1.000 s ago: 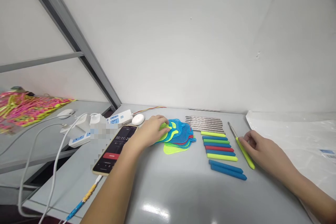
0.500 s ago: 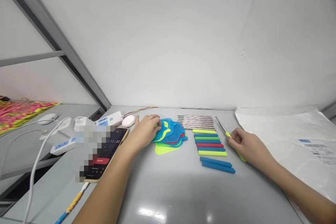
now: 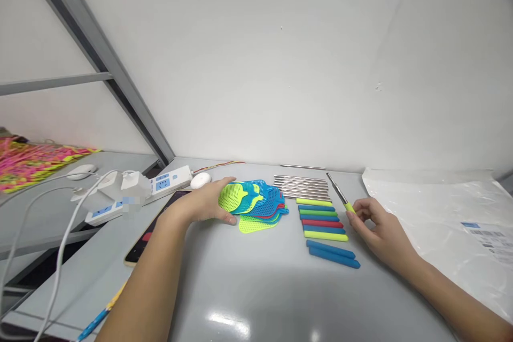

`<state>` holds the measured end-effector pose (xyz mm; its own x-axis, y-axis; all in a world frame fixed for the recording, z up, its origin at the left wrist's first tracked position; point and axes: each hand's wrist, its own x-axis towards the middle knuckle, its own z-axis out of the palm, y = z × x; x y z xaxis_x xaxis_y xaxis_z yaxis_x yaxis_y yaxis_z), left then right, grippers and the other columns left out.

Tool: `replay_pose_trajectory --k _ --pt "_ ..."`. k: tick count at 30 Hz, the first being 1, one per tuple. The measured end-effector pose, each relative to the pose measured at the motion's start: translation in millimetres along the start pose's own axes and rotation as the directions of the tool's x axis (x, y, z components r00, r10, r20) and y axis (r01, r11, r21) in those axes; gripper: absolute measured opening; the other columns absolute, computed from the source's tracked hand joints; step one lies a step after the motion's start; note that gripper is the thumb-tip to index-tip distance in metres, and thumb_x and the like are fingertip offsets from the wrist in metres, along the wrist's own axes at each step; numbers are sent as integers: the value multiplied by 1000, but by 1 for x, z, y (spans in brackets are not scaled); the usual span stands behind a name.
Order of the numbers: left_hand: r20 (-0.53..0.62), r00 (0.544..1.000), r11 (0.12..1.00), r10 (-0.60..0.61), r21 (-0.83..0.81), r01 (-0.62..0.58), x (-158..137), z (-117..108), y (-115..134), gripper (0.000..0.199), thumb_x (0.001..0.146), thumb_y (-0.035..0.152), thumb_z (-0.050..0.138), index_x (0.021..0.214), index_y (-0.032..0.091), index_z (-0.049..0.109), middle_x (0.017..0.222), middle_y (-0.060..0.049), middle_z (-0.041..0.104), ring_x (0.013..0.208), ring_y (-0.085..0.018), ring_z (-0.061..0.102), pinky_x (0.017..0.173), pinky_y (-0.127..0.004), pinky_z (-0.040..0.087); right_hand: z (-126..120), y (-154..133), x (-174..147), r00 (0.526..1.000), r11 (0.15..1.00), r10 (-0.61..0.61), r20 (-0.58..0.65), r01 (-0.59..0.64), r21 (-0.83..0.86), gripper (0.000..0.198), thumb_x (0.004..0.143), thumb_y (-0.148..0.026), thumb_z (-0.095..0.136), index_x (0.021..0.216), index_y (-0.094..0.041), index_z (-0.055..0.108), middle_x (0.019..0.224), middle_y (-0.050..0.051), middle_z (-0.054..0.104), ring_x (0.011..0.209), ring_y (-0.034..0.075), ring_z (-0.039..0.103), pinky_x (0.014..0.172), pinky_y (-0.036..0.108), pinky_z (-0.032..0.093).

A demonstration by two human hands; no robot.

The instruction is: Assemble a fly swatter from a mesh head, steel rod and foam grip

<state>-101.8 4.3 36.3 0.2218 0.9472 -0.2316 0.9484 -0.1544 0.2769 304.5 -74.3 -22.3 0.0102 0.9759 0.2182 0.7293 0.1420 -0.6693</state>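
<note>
Mesh swatter heads (image 3: 256, 204), a fanned stack of yellow-green, blue and red, are lying centre frame; left hand (image 3: 204, 204) is pinching the top yellow-green one at its left edge, thumb under, fingers over. They look thin, light and floppy, so the rim is the best place to take hold. Right hand (image 3: 377, 224) is closing around a metal rod with yellow-green sleeve (image 3: 340, 196), right of centre; it looks stiff and light, best held by the sleeve. Coloured sleeves (image 3: 323, 223) and bare steel rods (image 3: 301, 187) are lying between them. Grey glossy table (image 3: 256, 288) is probably slippery. Phone (image 3: 140, 240) and power strips (image 3: 160, 184) are sitting at left, plastic bags (image 3: 449, 214) at right, white wall behind.
</note>
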Motion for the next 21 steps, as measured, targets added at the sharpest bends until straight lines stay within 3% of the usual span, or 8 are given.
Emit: replay_pose_trajectory --k 5,10,14,17,21 --pt "-56 998 997 41 64 -38 1 3 5 100 52 58 77 142 35 39 131 -7 56 120 -36 52 94 -44 45 3 3 -2 998 1000 -24 56 25 -10 26 89 -52 50 97 -27 50 76 -1 61 70 16 60 57 26 45" --pt "-67 994 995 90 40 -87 1 3 5 110 45 67 78 142 35 38 132 -9 54 126 -38 44 102 -49 37 4 4 -4 997 999 -26 72 28 -29 28 88 -53 51 98 -27 50 76 -1 61 65 16 59 53 26 45" --pt "-145 982 993 121 30 -118 -4 0 13 108 45 68 78 141 36 40 138 -9 45 130 -39 35 106 -51 30 5 9 -6 997 998 -38 66 41 -43 31 86 -55 54 97 -27 52 79 1 63 66 17 60 51 25 46" --pt "-243 954 984 178 47 -171 -9 0 28 102 48 68 77 138 34 45 133 -10 45 128 -38 35 109 -50 25 7 14 -7 998 997 -44 35 46 -67 35 83 -58 55 98 -26 54 83 3 64 67 18 62 51 26 48" --pt "-341 880 943 330 80 -323 -15 8 56 93 52 66 77 134 32 50 124 -8 46 121 -35 37 108 -49 26 9 19 -7 997 993 -66 32 69 -91 41 81 -61 55 102 -26 56 90 5 66 72 21 65 51 27 52"
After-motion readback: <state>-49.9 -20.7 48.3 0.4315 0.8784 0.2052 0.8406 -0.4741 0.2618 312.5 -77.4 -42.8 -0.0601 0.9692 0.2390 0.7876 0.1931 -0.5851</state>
